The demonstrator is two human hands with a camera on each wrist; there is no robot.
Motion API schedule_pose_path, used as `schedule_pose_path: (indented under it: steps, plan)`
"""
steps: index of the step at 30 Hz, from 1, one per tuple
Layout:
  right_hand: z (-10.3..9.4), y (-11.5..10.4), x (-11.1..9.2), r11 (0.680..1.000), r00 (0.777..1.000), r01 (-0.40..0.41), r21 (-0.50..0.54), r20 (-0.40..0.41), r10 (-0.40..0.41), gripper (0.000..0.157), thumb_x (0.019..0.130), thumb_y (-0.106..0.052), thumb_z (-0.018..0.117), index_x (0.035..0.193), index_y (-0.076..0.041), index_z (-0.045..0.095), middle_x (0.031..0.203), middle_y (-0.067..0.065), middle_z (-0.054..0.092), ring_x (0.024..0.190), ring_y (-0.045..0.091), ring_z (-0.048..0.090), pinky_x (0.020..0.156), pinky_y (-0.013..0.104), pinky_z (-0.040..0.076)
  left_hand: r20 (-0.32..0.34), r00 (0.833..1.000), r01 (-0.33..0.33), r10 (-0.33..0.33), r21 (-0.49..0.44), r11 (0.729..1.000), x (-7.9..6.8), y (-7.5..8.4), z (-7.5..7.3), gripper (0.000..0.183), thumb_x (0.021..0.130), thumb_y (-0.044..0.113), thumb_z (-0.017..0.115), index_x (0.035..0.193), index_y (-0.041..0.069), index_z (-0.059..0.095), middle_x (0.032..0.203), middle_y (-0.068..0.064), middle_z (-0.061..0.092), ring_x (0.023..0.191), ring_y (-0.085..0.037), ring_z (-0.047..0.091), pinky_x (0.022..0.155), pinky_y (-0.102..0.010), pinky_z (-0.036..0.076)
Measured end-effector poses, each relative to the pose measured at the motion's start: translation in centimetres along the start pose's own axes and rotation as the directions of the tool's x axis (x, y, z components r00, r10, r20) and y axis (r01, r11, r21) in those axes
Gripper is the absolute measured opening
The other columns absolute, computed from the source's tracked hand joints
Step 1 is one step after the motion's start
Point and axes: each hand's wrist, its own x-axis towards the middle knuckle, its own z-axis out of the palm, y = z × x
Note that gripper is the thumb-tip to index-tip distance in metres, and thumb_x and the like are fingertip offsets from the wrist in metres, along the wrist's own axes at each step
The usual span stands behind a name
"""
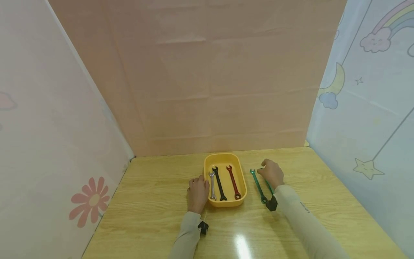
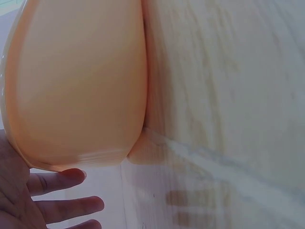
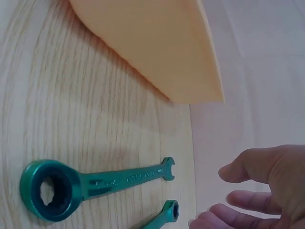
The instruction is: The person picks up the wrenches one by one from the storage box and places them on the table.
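Note:
A yellow tray [image 1: 226, 204] holds a silver wrench [image 1: 212, 185], a black wrench [image 1: 219, 183] and a red wrench [image 1: 233, 181]. Against its left side rests my left hand [image 1: 198, 194]; in the left wrist view its fingers [image 2: 71, 210] are extended past the tray's outer wall [image 2: 81, 86]. To the right of the tray lies a green combination wrench [image 1: 258, 187], its ring end nearest me. My right hand [image 1: 272, 173] hovers over a second green wrench [image 1: 269, 186], partly covered by it. In the right wrist view, the thumb and fingers [image 3: 248, 167] are spread and apart from both wrenches.
The wooden table [image 1: 155, 198] meets a tan backdrop [image 1: 210, 118] at its far edge. Patterned panels stand on both sides, with a flower [image 1: 93, 199] on the left one and a star [image 1: 368, 169] on the right one.

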Motion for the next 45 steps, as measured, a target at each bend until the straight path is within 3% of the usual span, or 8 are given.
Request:
schedule_pose_path:
  steps: [3, 9, 18, 32, 45]
  plan:
    - [0.0, -0.1, 0.1, 0.999, 1.0, -0.003, 0.037, 0.011, 0.003, 0.041, 0.09, -0.014, 0.065, 0.121, 0.011, 0.058, 0.098, 0.025, 0.071, 0.062, 0.021, 0.062, 0.052, 0.033, 0.049, -0.002, 1.0, 0.002, -0.002, -0.004, 1.0, 0.0, 0.0, 0.0, 0.02, 0.099, 0.018, 0.061, 0.105, 0.001, 0.067, 0.107, -0.02, 0.068, 0.112, -0.042, 0.055, 0.08, -0.063, 0.05]
    - [0.2, -0.1, 0.5, 0.989, 1.0, -0.011, 0.148, 0.019, 0.008, 0.04, 0.092, -0.013, 0.063, 0.123, 0.01, 0.057, 0.106, 0.028, 0.069, 0.067, 0.034, 0.069, 0.056, 0.033, 0.053, 0.002, 1.0, 0.008, -0.008, -0.009, 1.0, 0.0, 0.1, 0.0, 0.021, 0.1, 0.019, 0.061, 0.107, 0.001, 0.067, 0.109, -0.02, 0.068, 0.114, -0.043, 0.055, 0.082, -0.063, 0.049]
    - [0.2, 0.2, 0.9, 0.946, 0.999, -0.016, 0.322, 0.045, 0.002, 0.035, 0.093, -0.009, 0.061, 0.121, 0.01, 0.056, 0.115, 0.033, 0.063, 0.082, 0.042, 0.071, 0.07, 0.045, 0.06, -0.004, 1.0, 0.005, -0.005, -0.004, 1.0, -0.1, 0.1, 0.0, 0.02, 0.1, 0.019, 0.061, 0.106, 0.001, 0.067, 0.108, -0.02, 0.068, 0.113, -0.042, 0.055, 0.081, -0.063, 0.049]
    - [0.0, -0.7, 1.2, 0.911, 0.997, -0.006, 0.413, 0.068, -0.024, 0.032, 0.095, -0.008, 0.061, 0.121, 0.009, 0.056, 0.116, 0.031, 0.062, 0.103, 0.048, 0.064, 0.078, 0.048, 0.058, -0.006, 1.0, -0.007, 0.007, 0.017, 1.0, 0.0, 0.1, -0.1, 0.019, 0.098, 0.016, 0.063, 0.106, 0.0, 0.067, 0.107, -0.02, 0.068, 0.112, -0.043, 0.056, 0.079, -0.062, 0.051]
    - [-0.4, -2.4, 0.8, 0.885, 0.996, 0.016, 0.465, 0.073, -0.056, 0.031, 0.095, -0.006, 0.062, 0.121, 0.01, 0.056, 0.114, 0.03, 0.063, 0.1, 0.043, 0.066, 0.076, 0.046, 0.059, 0.006, 1.0, 0.002, -0.002, -0.008, 1.0, 0.0, -0.2, 0.1, 0.021, 0.1, 0.019, 0.06, 0.108, 0.0, 0.066, 0.109, -0.021, 0.068, 0.114, -0.043, 0.055, 0.081, -0.064, 0.049]
